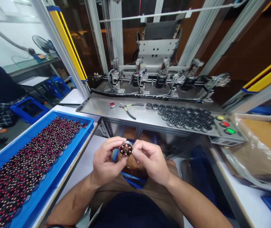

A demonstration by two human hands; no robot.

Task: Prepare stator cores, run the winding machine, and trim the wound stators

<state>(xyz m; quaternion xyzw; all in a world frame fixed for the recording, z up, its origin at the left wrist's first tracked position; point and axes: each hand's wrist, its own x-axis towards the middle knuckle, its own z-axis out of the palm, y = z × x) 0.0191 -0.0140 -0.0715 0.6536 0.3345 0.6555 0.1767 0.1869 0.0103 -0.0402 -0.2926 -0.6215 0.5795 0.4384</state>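
Over my lap I hold a small round motor stator (126, 148) with copper windings and a metal rim. My left hand (108, 160) grips it from the left, thumb below and fingers above. The fingertips of my right hand (151, 160) are pinched at its right edge; whether they hold a wire there is too small to tell. On the metal bench ahead lie green-handled pliers (128, 110) and one red-topped round part (112, 104). Several dark motor parts (185, 117) stand in rows to their right.
A blue tray (78, 147) full of wound stators lies at my left. Behind the bench is a machine with several stations (161, 80). A button box (228, 126) and a plastic-lined carton (256, 152) stand right. A person (1, 88) is at far left.
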